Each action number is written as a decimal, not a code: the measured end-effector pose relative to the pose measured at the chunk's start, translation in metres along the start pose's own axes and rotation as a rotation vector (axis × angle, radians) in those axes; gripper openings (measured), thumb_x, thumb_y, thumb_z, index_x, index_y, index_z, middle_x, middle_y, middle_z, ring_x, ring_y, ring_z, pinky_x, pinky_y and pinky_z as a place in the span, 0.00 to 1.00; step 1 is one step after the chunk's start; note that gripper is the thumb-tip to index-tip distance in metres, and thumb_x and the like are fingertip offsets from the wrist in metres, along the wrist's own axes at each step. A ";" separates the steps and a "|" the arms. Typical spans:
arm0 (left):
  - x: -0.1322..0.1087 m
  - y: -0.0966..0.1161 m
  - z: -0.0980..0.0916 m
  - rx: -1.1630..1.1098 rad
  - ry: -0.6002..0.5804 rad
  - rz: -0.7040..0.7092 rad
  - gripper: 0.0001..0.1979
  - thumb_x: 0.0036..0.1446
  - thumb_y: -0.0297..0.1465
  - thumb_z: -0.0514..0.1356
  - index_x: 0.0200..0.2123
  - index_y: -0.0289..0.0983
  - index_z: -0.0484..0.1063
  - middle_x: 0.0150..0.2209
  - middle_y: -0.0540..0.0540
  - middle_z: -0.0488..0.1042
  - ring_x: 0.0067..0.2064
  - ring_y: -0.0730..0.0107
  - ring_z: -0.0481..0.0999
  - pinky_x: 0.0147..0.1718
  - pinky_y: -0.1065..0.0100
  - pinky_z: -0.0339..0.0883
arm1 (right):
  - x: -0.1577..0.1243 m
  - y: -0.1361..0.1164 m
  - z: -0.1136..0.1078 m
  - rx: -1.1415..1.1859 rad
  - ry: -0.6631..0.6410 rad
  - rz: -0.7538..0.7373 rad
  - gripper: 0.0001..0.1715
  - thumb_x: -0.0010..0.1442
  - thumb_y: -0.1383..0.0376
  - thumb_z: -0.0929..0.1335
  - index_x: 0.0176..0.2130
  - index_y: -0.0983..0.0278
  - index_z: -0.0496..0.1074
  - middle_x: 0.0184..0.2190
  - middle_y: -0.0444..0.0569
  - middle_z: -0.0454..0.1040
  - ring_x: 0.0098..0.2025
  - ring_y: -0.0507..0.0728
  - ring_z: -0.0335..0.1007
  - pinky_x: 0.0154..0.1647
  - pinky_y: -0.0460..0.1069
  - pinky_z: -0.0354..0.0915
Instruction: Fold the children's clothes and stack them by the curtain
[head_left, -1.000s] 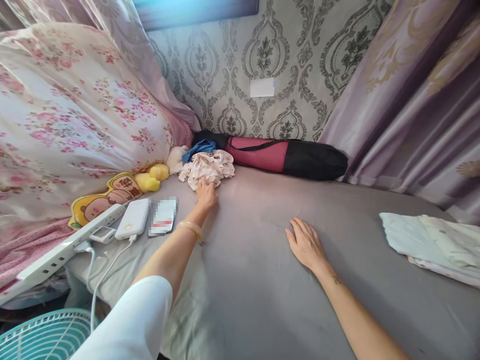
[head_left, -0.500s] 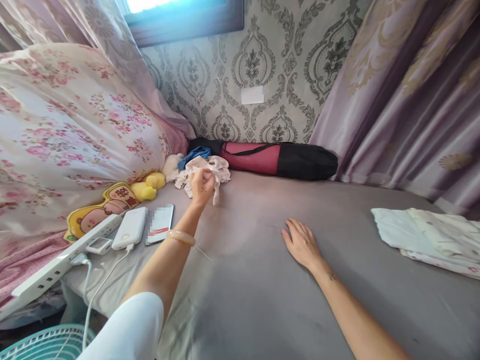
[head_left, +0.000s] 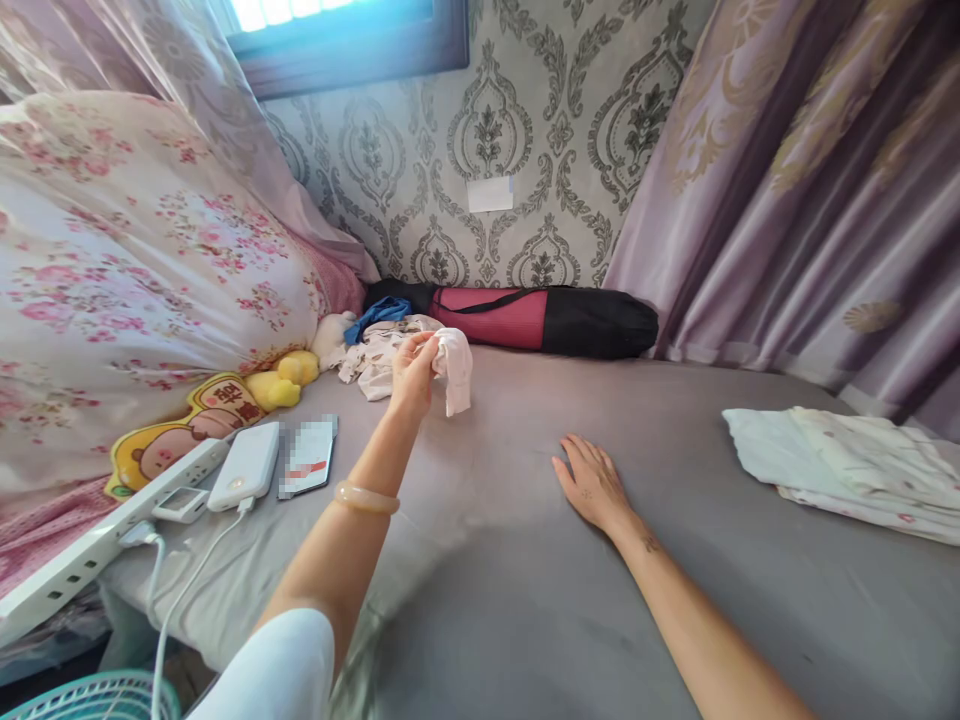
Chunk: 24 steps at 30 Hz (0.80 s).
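Observation:
My left hand (head_left: 414,375) pinches a small white piece of cloth (head_left: 455,370), which hangs from the fingers just above the bed; its kind cannot be made out. Behind and left of that hand lies a crumpled heap of pale printed clothes (head_left: 375,358), with a blue cloth (head_left: 379,316) on its far side. My right hand (head_left: 592,482) rests palm down on the grey bed sheet (head_left: 510,580), fingers stretched out, holding nothing. To the right of it sits a folded stack of pale cloths (head_left: 840,470).
A red and black rolled bag (head_left: 495,316) lies along the wall. At left are a phone (head_left: 309,455), a white power bank (head_left: 245,465) with a cable, a power strip (head_left: 112,535) and yellow plush toys (head_left: 281,380). A turquoise basket (head_left: 112,690) stands at the bottom left.
My left hand has lifted the white cloth out of the heap and moved it slightly right, toward me. My right hand stays flat on the sheet. The view has shifted a little.

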<state>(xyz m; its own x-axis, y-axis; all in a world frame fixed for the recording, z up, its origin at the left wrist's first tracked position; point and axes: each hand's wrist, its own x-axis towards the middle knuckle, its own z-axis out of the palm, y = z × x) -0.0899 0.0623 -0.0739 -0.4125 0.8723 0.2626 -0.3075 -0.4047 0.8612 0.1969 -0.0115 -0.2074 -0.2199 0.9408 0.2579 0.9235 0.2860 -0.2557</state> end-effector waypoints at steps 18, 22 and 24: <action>-0.126 -0.055 0.077 0.722 -1.003 0.111 0.18 0.52 0.24 0.54 0.47 0.36 0.71 0.28 0.51 0.71 0.27 0.75 0.68 0.30 0.72 0.63 | 0.000 0.009 0.000 0.606 0.351 0.023 0.47 0.57 0.58 0.68 0.68 0.62 0.44 0.63 0.63 0.60 0.59 0.64 0.64 0.56 0.61 0.65; -0.136 -0.061 0.075 0.682 -1.106 0.091 0.23 0.49 0.20 0.53 0.48 0.35 0.71 0.33 0.47 0.74 0.32 0.71 0.72 0.33 0.71 0.66 | 0.001 0.015 -0.002 0.550 0.416 -0.035 0.35 0.56 0.66 0.63 0.63 0.62 0.58 0.58 0.59 0.66 0.60 0.62 0.63 0.59 0.59 0.62; -0.130 -0.064 0.069 0.672 -1.074 0.108 0.24 0.48 0.19 0.51 0.49 0.34 0.70 0.39 0.43 0.76 0.38 0.67 0.75 0.37 0.69 0.68 | 0.002 0.016 -0.005 0.532 0.428 -0.047 0.31 0.55 0.69 0.62 0.59 0.63 0.64 0.56 0.58 0.68 0.59 0.61 0.64 0.60 0.58 0.61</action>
<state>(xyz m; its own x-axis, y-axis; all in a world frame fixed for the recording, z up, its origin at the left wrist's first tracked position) 0.0425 -0.0066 -0.1336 0.5885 0.7536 0.2927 0.3077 -0.5436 0.7809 0.2130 -0.0061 -0.2068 -0.0112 0.8020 0.5972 0.6119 0.4779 -0.6303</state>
